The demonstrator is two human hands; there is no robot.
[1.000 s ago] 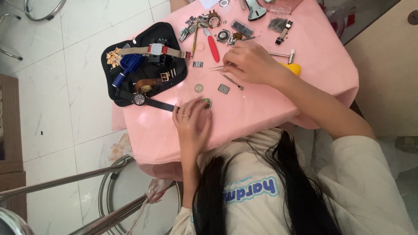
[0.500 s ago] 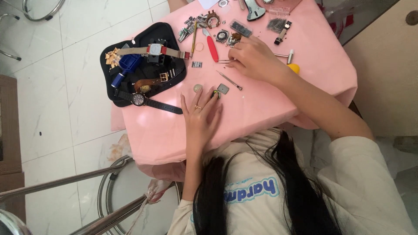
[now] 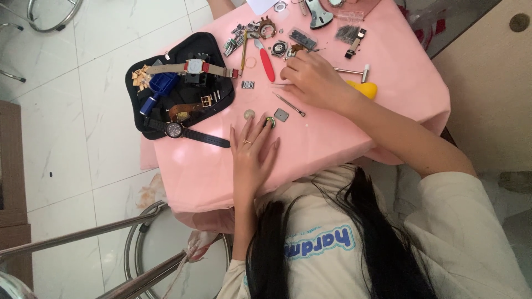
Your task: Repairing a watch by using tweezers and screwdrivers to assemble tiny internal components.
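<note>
On the pink-clothed table [image 3: 332, 144], toward its near edge: left hand [image 3: 252, 152] laid palm down, forearm running straight out from the body, fingers stretched flat and slightly spread, a thin ring on one of them. Fingertips [image 3: 265, 126] resting on a small round green-faced watch part [image 3: 270, 122], pressing or touching rather than gripping; nothing closed inside the hand. Just beside that part, a small grey square piece [image 3: 281, 115] on one side and a pale round disc [image 3: 249, 114] on the other. Further in, near the middle of the table: right hand [image 3: 310, 80], arm bent in from the right edge, wrist cocked, fingers curled loosely downward over a thin metal tool; whether actually pinched on anything, cannot tell. Below that hand, a slim metal screwdriver [image 3: 288, 104] lying loose on the cloth. Beside the wrist, a yellow rounded tool handle [image 3: 363, 88]. Toward the left edge, a black zip-open tool pouch [image 3: 166, 61] spread flat, holding a blue plastic holder [image 3: 160, 86], a brown leather watch strap [image 3: 188, 108] and a black-strapped wristwatch [image 3: 174, 130]. Near the far edge, a red-handled tool [image 3: 267, 61] among scattered small metal parts.
</note>
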